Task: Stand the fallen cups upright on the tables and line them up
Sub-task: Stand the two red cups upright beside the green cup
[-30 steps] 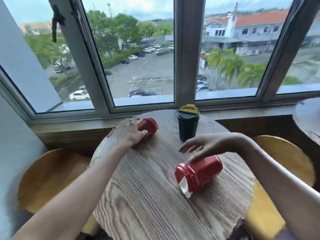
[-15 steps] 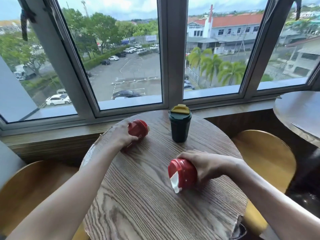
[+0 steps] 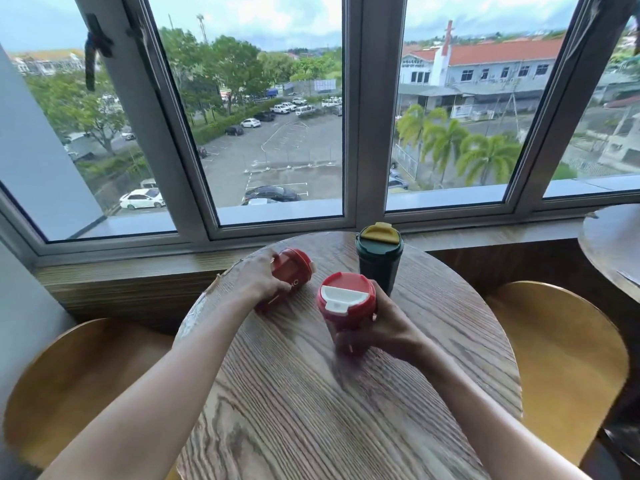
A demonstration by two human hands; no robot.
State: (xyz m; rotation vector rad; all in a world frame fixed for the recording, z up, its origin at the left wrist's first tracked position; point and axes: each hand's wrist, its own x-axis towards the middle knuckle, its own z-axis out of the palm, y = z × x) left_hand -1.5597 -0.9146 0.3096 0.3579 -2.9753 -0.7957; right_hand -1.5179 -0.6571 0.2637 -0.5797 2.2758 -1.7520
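On the round wooden table (image 3: 311, 410) my right hand (image 3: 381, 327) grips a red cup with a red and white lid (image 3: 346, 303), now nearly upright with its base close to the tabletop. My left hand (image 3: 258, 278) is closed on a second red cup (image 3: 294, 271), which leans steeply toward the window, lid end raised. Behind them a dark green cup with a yellow lid (image 3: 379, 258) stands upright near the table's far edge, just beyond my right hand's cup.
A window sill (image 3: 138, 271) runs right behind the table. Yellow wooden chair seats sit at the left (image 3: 79, 386) and right (image 3: 561, 358). The edge of another round table (image 3: 609, 244) shows at far right.
My right hand closed on the near red cup and turned it from lying on its side to almost upright. My left hand tightened on the far red cup and tilted its lid end up.
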